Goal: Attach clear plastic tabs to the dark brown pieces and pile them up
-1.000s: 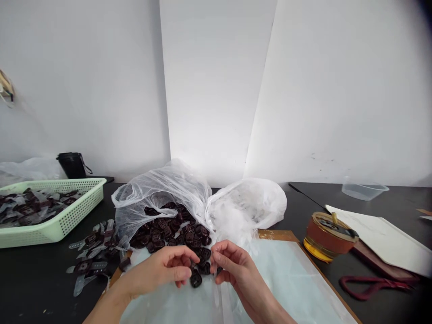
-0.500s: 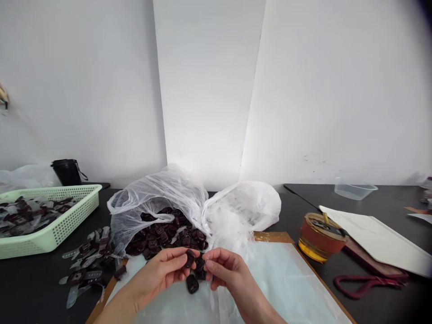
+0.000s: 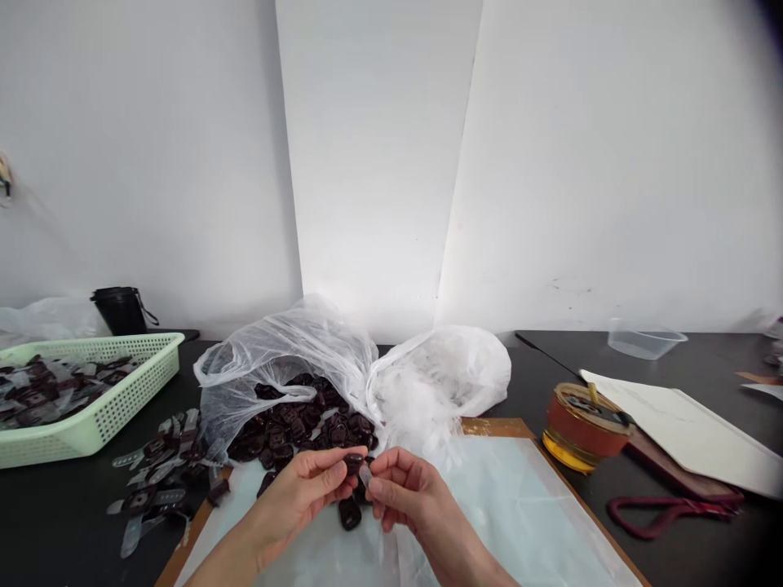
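Observation:
Between thumb and fingers, my left hand (image 3: 309,487) pinches a small glossy dark-brown plastic piece (image 3: 353,462). My right hand (image 3: 411,489) is closed on a small translucent plastic strap (image 3: 365,474), its tip close beside the brown piece; I cannot tell whether they touch. Below my fingertips a loose dark-brown piece (image 3: 349,514) lies on the pale blue sheet (image 3: 507,497). Just behind my left hand, a heap of similar brown pieces (image 3: 294,428) spills from a clear plastic bag (image 3: 245,367). A second bag (image 3: 453,383) of translucent straps opens behind my right hand.
At the left stands a light-green basket (image 3: 131,399) of brown pieces with straps attached; more such assembled pieces (image 3: 152,489) lie beside it. To the right are a round amber container (image 3: 581,428), maroon-handled scissors (image 3: 657,518), a white notebook (image 3: 679,428) and a clear bowl (image 3: 645,342).
My left hand has shifted slightly right, and the brown piece in it has turned flatter. The translucent strap now shows at my right fingertips, near the piece.

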The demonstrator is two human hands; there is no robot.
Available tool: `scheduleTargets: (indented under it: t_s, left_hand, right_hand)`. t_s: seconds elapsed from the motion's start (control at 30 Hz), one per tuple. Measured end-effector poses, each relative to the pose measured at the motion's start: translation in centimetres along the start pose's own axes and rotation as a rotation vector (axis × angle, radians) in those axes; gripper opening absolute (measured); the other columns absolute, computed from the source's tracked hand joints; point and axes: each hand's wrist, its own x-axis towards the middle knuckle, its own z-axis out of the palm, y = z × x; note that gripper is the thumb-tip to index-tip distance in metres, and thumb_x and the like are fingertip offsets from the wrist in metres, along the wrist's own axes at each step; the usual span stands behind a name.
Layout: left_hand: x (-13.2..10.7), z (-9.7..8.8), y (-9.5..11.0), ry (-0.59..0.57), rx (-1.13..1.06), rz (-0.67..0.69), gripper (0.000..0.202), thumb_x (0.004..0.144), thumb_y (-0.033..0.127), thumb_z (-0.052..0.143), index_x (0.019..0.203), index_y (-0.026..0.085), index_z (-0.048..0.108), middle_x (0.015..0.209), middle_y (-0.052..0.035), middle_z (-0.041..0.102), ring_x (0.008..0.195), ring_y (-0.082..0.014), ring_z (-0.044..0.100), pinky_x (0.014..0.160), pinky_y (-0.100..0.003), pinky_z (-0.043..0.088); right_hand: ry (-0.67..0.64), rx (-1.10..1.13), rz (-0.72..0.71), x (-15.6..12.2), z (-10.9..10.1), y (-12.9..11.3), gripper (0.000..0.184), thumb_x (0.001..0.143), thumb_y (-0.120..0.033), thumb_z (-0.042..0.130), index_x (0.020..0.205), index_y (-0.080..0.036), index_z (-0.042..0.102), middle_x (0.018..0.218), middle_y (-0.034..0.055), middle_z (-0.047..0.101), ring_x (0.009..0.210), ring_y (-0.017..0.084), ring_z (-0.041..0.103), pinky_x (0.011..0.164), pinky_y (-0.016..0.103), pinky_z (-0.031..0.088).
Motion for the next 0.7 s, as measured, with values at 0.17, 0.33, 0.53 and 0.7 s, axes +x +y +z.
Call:
scheduleTargets:
  t_s: [0.17, 0.33, 0.53, 0.7]
  left_hand:
    - [0.0, 0.5, 0.5, -0.011, 0.076, 0.016, 0.036, 0.076, 0.038, 0.078, 0.109, 0.022, 0.077, 0.107, -0.0068, 0.071, 0.097, -0.0202, 0.059, 0.095, -0.033, 0.042]
    - [-0.1, 0.6, 0.6, -0.036, 0.134, 0.06, 0.034, 0.078, 0.039, 0.075, 0.11, 0.026, 0.076, 0.113, -0.0042, 0.062, 0.099, -0.0206, 0.057, 0.095, -0.033, 0.041]
    - [0.1, -0.2, 0.0, -0.058, 0.24, 0.125, 0.034, 0.083, 0.037, 0.071, 0.116, 0.029, 0.073, 0.111, -0.0033, 0.059, 0.097, -0.0208, 0.056, 0.091, -0.034, 0.042]
    - [0.3, -0.3, 0.0, -0.085, 0.364, 0.188, 0.034, 0.087, 0.034, 0.066, 0.121, 0.031, 0.069, 0.115, -0.0043, 0.06, 0.107, -0.0231, 0.055, 0.098, -0.036, 0.039]
  right_hand:
    - [0.002, 0.009, 0.002, -0.3, 0.1, -0.2, 0.028, 0.067, -0.03, 0.084, 0.082, -0.016, 0.065, 0.07, 0.0008, 0.071, 0.056, 0.01, 0.059, 0.051, 0.02, 0.043]
    - [-0.017, 0.02, 0.025, -0.2, -0.1, -0.1, 0.031, 0.065, -0.032, 0.086, 0.08, -0.016, 0.064, 0.069, 0.0005, 0.07, 0.054, 0.01, 0.059, 0.05, 0.02, 0.043]
    - [-0.03, 0.044, 0.04, -0.1, -0.1, -0.1, 0.03, 0.065, -0.03, 0.086, 0.079, -0.016, 0.064, 0.068, 0.0004, 0.07, 0.054, 0.009, 0.059, 0.049, 0.02, 0.042]
    - [-0.028, 0.047, 0.059, -0.2, 0.0, -0.1, 0.03, 0.064, -0.029, 0.086, 0.079, -0.015, 0.064, 0.067, 0.0003, 0.07, 0.053, 0.009, 0.058, 0.05, 0.02, 0.042]
